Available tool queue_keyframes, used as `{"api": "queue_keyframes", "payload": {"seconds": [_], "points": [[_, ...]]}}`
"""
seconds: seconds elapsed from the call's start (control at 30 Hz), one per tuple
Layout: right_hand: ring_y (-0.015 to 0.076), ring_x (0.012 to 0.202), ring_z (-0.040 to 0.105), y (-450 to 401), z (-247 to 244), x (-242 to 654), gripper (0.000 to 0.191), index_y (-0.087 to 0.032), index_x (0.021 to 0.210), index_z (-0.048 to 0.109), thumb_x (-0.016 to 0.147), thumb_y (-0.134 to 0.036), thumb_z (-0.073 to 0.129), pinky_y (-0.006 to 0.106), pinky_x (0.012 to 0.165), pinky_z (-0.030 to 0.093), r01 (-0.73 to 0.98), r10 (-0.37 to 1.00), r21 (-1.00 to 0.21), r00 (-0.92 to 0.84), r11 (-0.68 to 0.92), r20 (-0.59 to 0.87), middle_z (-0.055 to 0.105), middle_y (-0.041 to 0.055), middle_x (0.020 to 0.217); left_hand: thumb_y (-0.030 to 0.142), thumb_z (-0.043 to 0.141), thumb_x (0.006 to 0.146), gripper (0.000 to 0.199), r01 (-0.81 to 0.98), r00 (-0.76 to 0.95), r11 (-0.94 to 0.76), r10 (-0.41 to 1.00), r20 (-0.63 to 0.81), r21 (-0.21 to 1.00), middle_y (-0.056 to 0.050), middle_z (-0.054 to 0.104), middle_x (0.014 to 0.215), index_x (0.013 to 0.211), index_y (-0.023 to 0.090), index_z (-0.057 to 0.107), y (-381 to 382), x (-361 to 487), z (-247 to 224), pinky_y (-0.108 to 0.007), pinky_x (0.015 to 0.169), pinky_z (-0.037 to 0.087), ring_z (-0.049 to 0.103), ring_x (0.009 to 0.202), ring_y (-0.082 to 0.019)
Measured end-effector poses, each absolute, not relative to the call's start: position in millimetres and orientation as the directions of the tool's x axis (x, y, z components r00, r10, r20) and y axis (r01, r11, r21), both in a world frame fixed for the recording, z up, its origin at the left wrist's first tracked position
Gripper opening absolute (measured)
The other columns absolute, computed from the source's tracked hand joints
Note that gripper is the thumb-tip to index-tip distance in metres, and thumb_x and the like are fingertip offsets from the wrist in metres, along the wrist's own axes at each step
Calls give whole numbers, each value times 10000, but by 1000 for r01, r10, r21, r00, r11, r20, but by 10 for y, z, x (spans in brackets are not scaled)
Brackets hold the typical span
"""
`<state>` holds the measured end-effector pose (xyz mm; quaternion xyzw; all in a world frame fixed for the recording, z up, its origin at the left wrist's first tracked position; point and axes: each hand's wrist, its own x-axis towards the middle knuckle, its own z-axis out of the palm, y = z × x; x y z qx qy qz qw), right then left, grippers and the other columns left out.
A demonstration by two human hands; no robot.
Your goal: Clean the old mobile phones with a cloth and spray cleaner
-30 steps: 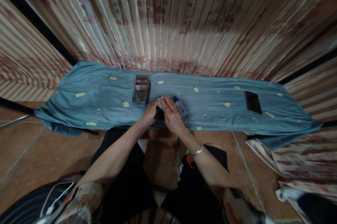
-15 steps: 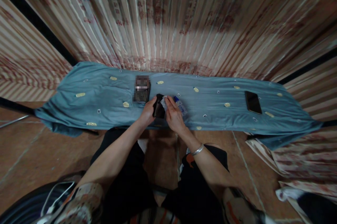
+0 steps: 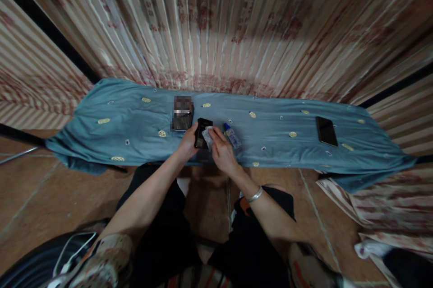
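My left hand [image 3: 188, 142] grips a dark, glossy smartphone [image 3: 201, 131] by its left edge, above the front part of the cloth-covered table. Pinched in the fingers of my right hand [image 3: 220, 147] is a pale, crumpled wipe [image 3: 207, 136], which lies against the phone's face and covers part of it. Just right of that hand, a small clear bottle with a blue cap [image 3: 232, 136] rests on its side. A stack of dark, shiny phone-like items [image 3: 183, 121], partly pixelated, sits left of the held phone.
A blue-green patterned cloth [image 3: 135, 116] covers the long, narrow table. Another black phone [image 3: 326, 131] lies toward its right end. Striped curtains [image 3: 216, 30] hang behind and at both sides, with dark poles [image 3: 50, 26] at the corners. A white cable [image 3: 69, 252] loops at lower left.
The wipe and my right hand have shifted slightly down and left across the phone. The phone's upper part and more of the bottle now show.
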<state>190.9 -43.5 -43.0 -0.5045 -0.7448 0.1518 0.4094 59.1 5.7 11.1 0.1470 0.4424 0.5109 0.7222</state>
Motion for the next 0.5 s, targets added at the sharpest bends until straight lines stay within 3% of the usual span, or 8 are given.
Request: {"api": "queue_keyframes", "payload": {"seconds": [0.17, 0.37, 0.5], "points": [[220, 1466, 472, -366, -397, 1970, 521, -175, 1477, 541, 984, -152, 374, 448, 1246, 370, 627, 882, -664, -83, 407, 463, 525, 112, 1555, 264, 485, 1019, 326, -575, 138, 458, 871, -471, 678, -10, 686, 608, 781, 146, 673, 20, 652, 103, -250, 647, 551, 657, 545, -140], [230, 1387, 561, -369, -417, 1956, 501, -179, 1384, 623, 935, -116, 410, 433, 1209, 421, 592, 875, -675, -116, 440, 469, 603, 121, 1474, 335, 652, 936, 234, -618, 127, 423, 886, -447, 663, -15, 708, 663, 805, 143, 676, 105, 578, 1, -251, 669, 550, 665, 572, -139], [217, 1338, 602, -417, -449, 1935, 524, -194, 1340, 656, 888, -71, 421, 392, 1189, 450, 567, 846, -649, -184, 507, 500, 635, 101, 1426, 352, 565, 987, 291, -628, 152, 423, 890, -430, 653, -39, 723, 692, 859, 123, 691, 163, 492, -25, -260, 713, 566, 706, 657, -157]]}}
